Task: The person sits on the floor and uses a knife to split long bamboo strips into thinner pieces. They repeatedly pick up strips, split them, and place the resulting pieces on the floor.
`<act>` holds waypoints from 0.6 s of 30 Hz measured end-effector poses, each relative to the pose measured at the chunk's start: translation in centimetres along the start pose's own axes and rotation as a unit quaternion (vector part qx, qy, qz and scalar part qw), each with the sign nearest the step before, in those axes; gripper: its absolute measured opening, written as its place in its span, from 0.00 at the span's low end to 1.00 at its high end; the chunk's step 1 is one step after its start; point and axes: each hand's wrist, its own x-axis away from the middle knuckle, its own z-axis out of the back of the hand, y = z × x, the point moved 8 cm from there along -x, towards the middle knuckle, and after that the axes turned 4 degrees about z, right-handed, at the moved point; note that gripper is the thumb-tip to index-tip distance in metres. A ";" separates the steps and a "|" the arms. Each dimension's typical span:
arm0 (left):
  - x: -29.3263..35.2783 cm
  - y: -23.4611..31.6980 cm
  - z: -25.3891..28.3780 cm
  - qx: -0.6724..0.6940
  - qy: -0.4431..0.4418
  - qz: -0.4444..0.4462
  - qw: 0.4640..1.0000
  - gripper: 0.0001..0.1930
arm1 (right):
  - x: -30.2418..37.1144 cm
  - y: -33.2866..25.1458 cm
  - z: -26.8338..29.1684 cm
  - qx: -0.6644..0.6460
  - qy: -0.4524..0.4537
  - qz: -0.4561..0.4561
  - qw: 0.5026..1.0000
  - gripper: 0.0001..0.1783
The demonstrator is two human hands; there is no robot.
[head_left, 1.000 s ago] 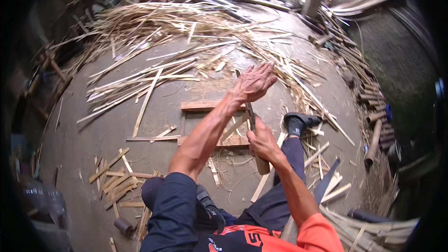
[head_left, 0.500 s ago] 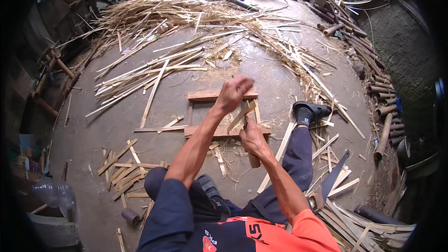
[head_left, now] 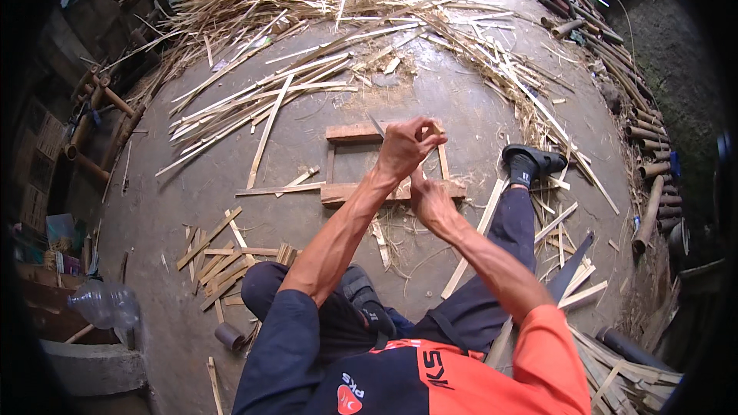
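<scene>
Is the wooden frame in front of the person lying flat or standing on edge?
Lying flat: the wooden frame shows both thick bars from above, with the floor visible between them.

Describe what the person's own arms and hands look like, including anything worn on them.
The left sleeve is dark navy and the right sleeve bright orange-red; both are short, leaving the arms uncovered below. The left hand and right hand are bare, with no glove or watch visible.
</scene>
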 end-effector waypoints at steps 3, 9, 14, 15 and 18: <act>-0.1 -0.9 -0.4 0.045 0.006 0.031 0.999 0.13 | 0.0 0.0 -0.4 -0.055 -0.094 -0.038 0.993 0.20; 0.1 -0.8 -0.2 0.060 0.006 0.034 0.998 0.10 | 1.0 2.0 -5.1 -0.490 -0.152 -0.139 0.847 0.11; -0.7 -0.7 -0.2 0.053 0.042 0.015 0.998 0.12 | 0.5 3.2 -4.8 -0.021 -0.085 -0.034 0.996 0.10; -0.8 -0.5 0.0 0.047 0.051 0.010 0.998 0.12 | 0.4 2.8 -4.4 0.000 -0.087 -0.033 0.996 0.10; -1.0 -1.5 0.6 0.049 0.036 0.056 0.997 0.12 | 0.3 1.0 -3.6 -0.032 -0.132 -0.057 0.989 0.09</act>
